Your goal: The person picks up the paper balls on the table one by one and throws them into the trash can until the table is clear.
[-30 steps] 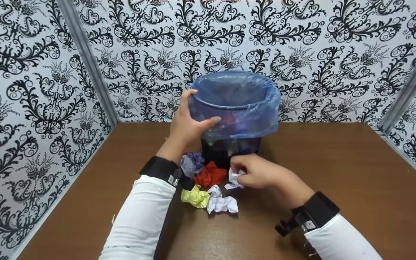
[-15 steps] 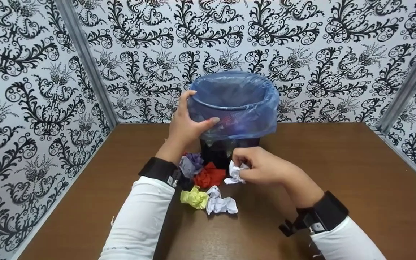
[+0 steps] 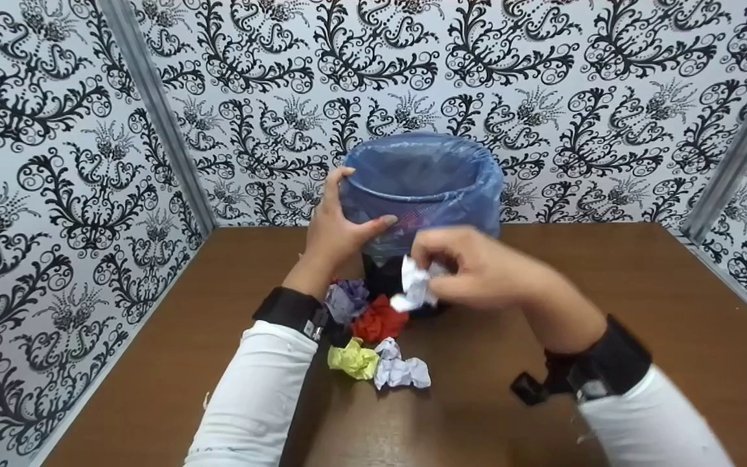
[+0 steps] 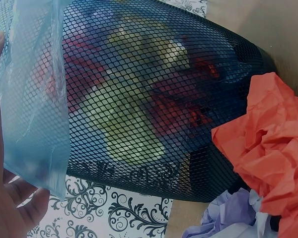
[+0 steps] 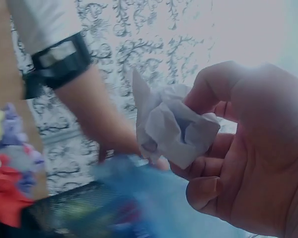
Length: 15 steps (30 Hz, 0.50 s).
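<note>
A black mesh waste bin (image 4: 198, 168) lined with a blue plastic bag (image 3: 425, 217) stands at the back of the table. My left hand (image 3: 338, 224) holds its left side near the rim, thumb in front over the bag. Yellow and red crumpled papers show through the mesh in the left wrist view. In my right hand (image 3: 477, 269) a crumpled white paper ball (image 5: 174, 126) is pinched between fingers and thumb, in front of the bin and below its rim.
Before the bin lie a red paper ball (image 3: 380, 319), a purple one (image 3: 346, 301), a yellow one (image 3: 353, 360) and crumpled white paper (image 3: 403, 370) on the brown table (image 3: 607, 311). A patterned wall (image 3: 542, 78) rises right behind the bin.
My right hand has lifted the white paper ball from low by the bin's base up toward the bag's lower edge. The left hand keeps its hold on the bin.
</note>
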Motion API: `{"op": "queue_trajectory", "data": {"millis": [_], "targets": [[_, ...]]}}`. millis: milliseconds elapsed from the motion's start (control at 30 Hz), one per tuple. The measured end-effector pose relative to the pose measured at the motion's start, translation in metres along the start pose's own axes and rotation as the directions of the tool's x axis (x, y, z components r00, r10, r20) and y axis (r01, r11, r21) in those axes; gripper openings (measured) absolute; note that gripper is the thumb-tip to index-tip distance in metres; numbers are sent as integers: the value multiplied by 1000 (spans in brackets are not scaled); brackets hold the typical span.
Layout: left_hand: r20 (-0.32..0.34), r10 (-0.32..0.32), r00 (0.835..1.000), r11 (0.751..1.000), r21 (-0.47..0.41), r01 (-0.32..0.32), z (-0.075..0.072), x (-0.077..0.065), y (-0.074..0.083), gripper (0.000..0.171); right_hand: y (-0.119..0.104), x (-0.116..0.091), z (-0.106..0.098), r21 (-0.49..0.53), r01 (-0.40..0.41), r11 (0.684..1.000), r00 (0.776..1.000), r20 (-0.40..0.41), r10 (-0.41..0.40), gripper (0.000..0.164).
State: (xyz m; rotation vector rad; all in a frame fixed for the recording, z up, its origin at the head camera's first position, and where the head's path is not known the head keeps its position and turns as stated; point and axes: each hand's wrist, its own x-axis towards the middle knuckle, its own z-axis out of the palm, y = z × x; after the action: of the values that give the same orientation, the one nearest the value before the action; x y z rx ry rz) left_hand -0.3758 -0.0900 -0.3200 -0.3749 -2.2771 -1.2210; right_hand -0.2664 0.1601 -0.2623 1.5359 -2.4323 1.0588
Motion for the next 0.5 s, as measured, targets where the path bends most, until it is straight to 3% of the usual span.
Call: {"op": "queue_trajectory", "data": {"millis": [167, 300, 500], "targets": [[-5, 3, 1000, 1000, 0, -3, -1, 2, 2, 105, -22, 25, -47, -134, -17, 991, 999, -52, 10, 13], [-4, 0, 1000, 1000, -3, 0, -1, 1, 1, 104, -32, 46, -80, -193, -149, 970, 986, -107, 130, 9], [1, 1, 1000, 1000, -19, -1, 1, -1, -1, 102, -33, 74, -114, -306, -361, 881, 925, -235, 297, 10]]}}
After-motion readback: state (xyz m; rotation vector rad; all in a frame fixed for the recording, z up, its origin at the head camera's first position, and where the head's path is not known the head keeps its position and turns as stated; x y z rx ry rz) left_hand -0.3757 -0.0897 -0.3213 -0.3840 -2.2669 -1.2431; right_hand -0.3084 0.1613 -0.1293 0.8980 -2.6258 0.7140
